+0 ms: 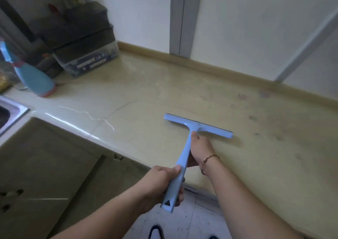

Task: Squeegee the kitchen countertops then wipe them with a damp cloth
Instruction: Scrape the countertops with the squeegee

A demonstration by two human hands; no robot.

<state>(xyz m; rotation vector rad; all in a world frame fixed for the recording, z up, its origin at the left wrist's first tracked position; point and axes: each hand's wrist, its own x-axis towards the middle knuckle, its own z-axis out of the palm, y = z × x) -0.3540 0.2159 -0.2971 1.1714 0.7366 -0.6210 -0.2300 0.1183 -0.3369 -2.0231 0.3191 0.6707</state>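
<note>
A pale blue squeegee (184,147) lies with its blade flat on the beige countertop (256,138), handle pointing back over the front edge. My left hand (161,182) grips the lower end of the handle. My right hand (202,149) grips the handle higher up, just behind the blade, with a beaded bracelet on the wrist. Faint dark smudges mark the countertop to the right of the blade. No cloth is in view.
A blue spray bottle (34,77) stands at the back left, beside stacked dark plastic containers (82,43) in the corner. A steel sink (9,114) edge shows at far left. Cabinet doors (45,165) lie below the counter, and the white wall (256,28) behind.
</note>
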